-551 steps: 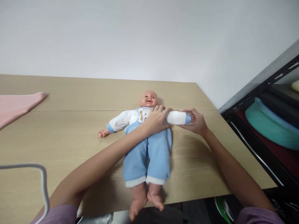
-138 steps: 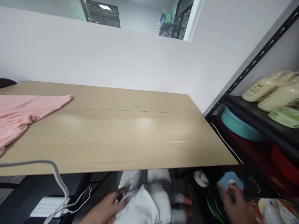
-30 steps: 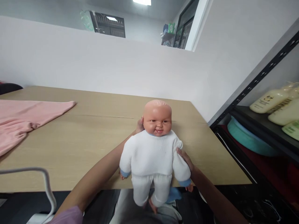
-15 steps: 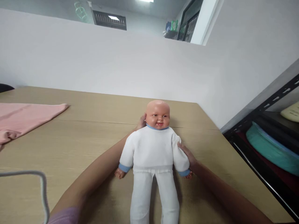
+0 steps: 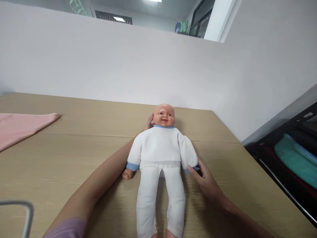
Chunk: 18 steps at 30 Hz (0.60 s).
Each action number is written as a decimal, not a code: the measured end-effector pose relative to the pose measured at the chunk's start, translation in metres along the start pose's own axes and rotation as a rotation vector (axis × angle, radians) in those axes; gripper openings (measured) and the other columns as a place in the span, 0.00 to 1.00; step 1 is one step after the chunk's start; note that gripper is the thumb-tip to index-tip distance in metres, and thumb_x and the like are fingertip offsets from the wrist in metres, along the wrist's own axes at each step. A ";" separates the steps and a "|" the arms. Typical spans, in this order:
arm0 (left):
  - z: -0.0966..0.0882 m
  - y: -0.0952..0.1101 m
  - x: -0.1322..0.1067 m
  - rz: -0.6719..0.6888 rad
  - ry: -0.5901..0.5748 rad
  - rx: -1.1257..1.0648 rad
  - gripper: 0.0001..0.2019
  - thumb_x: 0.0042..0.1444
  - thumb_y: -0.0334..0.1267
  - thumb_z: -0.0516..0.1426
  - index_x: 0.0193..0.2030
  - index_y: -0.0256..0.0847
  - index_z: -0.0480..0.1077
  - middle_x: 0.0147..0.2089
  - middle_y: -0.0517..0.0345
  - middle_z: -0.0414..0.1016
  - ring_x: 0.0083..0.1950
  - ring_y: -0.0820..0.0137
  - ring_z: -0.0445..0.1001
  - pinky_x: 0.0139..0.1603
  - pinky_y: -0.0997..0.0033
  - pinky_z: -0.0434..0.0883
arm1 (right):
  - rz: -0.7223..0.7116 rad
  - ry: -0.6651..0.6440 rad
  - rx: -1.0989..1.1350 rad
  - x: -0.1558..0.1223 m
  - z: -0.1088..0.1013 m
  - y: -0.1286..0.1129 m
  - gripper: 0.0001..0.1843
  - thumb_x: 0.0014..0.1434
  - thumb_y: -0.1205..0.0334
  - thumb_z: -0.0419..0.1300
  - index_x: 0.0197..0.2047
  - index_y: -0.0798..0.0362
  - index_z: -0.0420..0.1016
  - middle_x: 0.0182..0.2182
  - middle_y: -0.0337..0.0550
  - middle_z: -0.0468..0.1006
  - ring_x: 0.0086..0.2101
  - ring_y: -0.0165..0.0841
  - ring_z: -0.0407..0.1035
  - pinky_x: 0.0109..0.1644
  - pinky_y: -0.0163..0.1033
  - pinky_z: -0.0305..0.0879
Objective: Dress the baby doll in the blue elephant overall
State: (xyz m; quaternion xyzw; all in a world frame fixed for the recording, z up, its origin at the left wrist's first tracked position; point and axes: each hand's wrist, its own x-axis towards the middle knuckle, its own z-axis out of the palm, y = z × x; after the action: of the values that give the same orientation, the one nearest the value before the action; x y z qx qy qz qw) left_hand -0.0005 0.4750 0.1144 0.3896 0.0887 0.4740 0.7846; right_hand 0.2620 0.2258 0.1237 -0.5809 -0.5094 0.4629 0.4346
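Note:
A baby doll point(image 5: 160, 147) lies face up on the table, dressed in a white top with blue collar and cuffs and white trousers. Its bald head point(image 5: 164, 115) points to the far side. My left hand point(image 5: 149, 123) cradles the back of the head and neck from the left; most of its fingers are hidden behind the doll. On the other side, my right hand point(image 5: 201, 173) grips the doll's sleeve at its blue cuff point(image 5: 190, 170), thumb on top. That cuff covers most of the doll's hand there, while the opposite doll hand point(image 5: 127, 174) shows bare.
A pink cloth point(image 5: 22, 127) lies on the wooden table point(image 5: 81, 158) at the left. A grey bent tube point(image 5: 29, 211) crosses the lower left corner. Along the right stands a black shelf point(image 5: 279, 178) holding a teal bundle point(image 5: 297, 160). Behind the table rises a white wall point(image 5: 123, 62).
My right hand has slid from the doll's upper sleeve down to its cuff. My left hand stays behind the head. The doll appears slightly farther away as the view shifts.

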 end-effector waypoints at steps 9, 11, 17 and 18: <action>-0.025 0.008 0.010 -0.167 0.042 0.153 0.42 0.73 0.69 0.51 0.73 0.32 0.74 0.74 0.42 0.77 0.83 0.44 0.63 0.87 0.42 0.55 | -0.147 0.091 -0.353 -0.002 0.001 0.022 0.32 0.69 0.39 0.64 0.68 0.49 0.72 0.59 0.55 0.80 0.59 0.52 0.74 0.67 0.58 0.69; -0.031 0.011 0.009 -0.201 0.067 0.191 0.41 0.72 0.68 0.52 0.71 0.32 0.76 0.70 0.42 0.80 0.81 0.42 0.66 0.87 0.41 0.55 | -0.175 0.118 -0.405 -0.002 0.001 0.024 0.33 0.69 0.40 0.64 0.69 0.50 0.71 0.60 0.57 0.80 0.61 0.54 0.72 0.68 0.60 0.67; -0.039 0.019 0.010 -0.283 0.051 0.192 0.37 0.70 0.66 0.56 0.64 0.32 0.82 0.59 0.41 0.88 0.73 0.39 0.76 0.85 0.42 0.59 | -0.223 0.162 -0.496 -0.002 -0.001 0.032 0.34 0.68 0.41 0.63 0.69 0.51 0.70 0.60 0.59 0.79 0.60 0.55 0.73 0.67 0.60 0.69; -0.038 0.019 0.010 -0.281 0.044 0.197 0.37 0.70 0.66 0.56 0.64 0.32 0.82 0.59 0.41 0.87 0.74 0.39 0.76 0.85 0.42 0.60 | -0.232 0.163 -0.504 -0.001 -0.002 0.034 0.34 0.69 0.41 0.63 0.70 0.51 0.69 0.60 0.59 0.79 0.61 0.54 0.73 0.67 0.60 0.69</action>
State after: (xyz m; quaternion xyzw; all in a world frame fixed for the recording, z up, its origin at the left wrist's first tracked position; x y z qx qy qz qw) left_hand -0.0272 0.5082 0.1040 0.4379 0.2057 0.3569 0.7991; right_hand 0.2704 0.2208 0.0915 -0.6440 -0.6347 0.2205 0.3659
